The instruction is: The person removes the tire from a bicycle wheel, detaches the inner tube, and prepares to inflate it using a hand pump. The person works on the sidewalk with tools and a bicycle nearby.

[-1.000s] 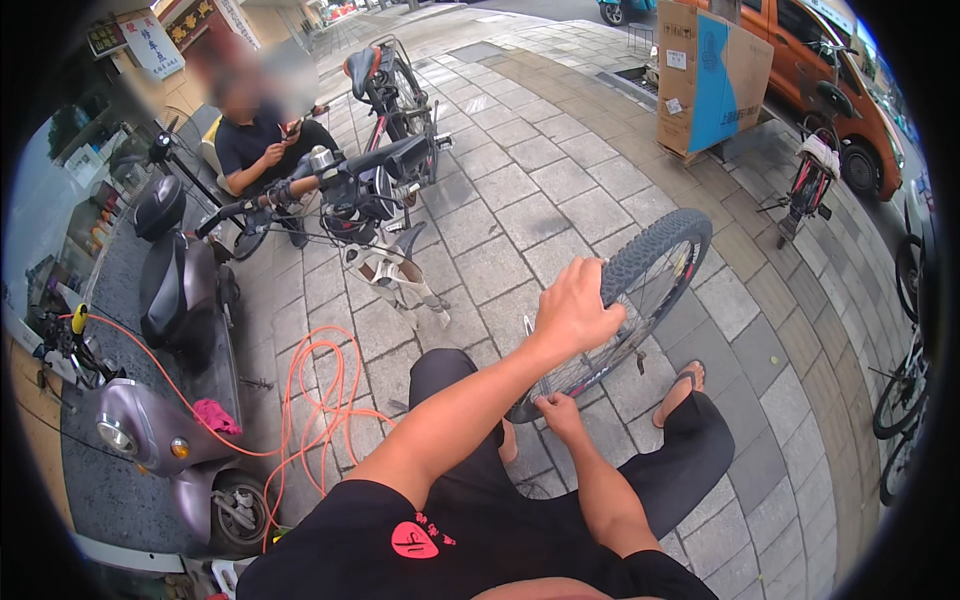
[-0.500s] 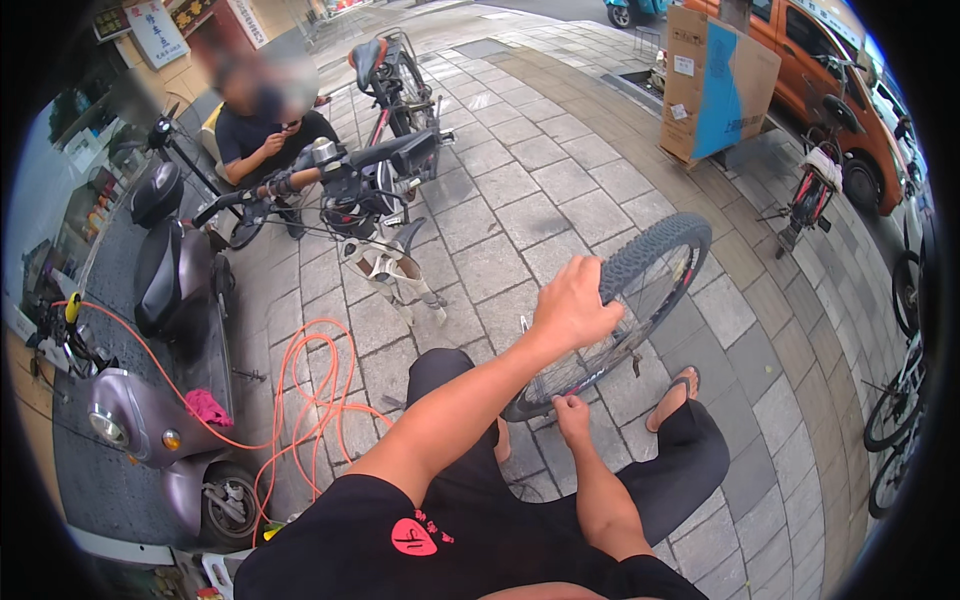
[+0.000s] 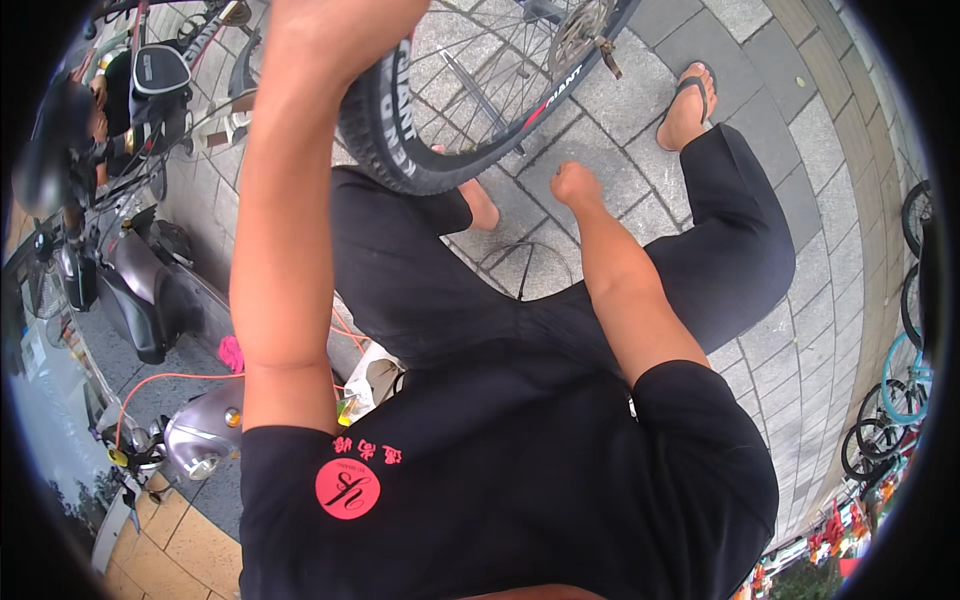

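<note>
A bicycle wheel (image 3: 420, 170) with a black knobbly tire is raised at the top of the view, its spokes and sprocket showing. My left hand (image 3: 345, 30), cut off by the upper edge, is closed on the tire. My right hand (image 3: 577, 183) is a fist just below and right of the wheel, apart from it; whatever it may hold is hidden. Under the wheel and between my legs (image 3: 720, 210) are grey paving slabs (image 3: 630, 190); a thin dark looped item (image 3: 522, 280) lies there.
At left are a scooter (image 3: 145, 300), parked bicycles, a seated person (image 3: 98, 115) partly hidden behind them, an orange hose (image 3: 180, 376) and a pink cloth (image 3: 231, 352). Several bicycles (image 3: 890, 420) stand along the far right. My sandalled foot (image 3: 688, 105) is on the paving.
The view has tipped sharply down toward my body. The wheel sits much higher in the picture with my left hand. My right hand has come away from the rim.
</note>
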`<state>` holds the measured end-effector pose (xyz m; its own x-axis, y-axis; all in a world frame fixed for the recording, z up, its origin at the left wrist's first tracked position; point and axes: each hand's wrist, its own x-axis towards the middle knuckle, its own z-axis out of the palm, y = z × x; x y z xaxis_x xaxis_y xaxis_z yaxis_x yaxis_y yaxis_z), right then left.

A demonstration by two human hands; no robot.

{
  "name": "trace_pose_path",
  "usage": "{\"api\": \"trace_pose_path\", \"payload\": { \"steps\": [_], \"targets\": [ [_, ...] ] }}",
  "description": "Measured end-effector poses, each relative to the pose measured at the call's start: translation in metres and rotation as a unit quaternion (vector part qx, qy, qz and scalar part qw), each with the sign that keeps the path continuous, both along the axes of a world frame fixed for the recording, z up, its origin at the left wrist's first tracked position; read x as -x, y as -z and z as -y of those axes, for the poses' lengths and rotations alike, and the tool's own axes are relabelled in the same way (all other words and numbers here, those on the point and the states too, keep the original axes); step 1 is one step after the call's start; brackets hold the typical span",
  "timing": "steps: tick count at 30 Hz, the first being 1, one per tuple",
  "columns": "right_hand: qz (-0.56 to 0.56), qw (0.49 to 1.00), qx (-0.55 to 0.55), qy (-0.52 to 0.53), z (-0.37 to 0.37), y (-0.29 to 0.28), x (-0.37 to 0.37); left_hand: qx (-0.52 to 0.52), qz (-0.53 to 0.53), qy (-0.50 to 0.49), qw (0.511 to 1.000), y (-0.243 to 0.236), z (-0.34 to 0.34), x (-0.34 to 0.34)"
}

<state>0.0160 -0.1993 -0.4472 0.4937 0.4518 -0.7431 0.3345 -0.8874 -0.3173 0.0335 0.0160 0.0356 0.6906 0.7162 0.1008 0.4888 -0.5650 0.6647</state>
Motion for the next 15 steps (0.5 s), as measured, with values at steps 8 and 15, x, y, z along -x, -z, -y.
{"api": "trace_pose_path", "payload": {
  "steps": [8, 15],
  "targets": [
    [-0.034, 0.992, 0.035, -0.118, -0.024, 0.025, -0.009, 0.129, 0.094, -0.011, 0.987, 0.022, -0.014, -0.027],
    [-0.075, 0.986, 0.077, -0.130, -0.020, 0.004, -0.023, -0.022, 0.039, -0.012, 0.999, 0.020, -0.009, -0.023]
  ]
}}
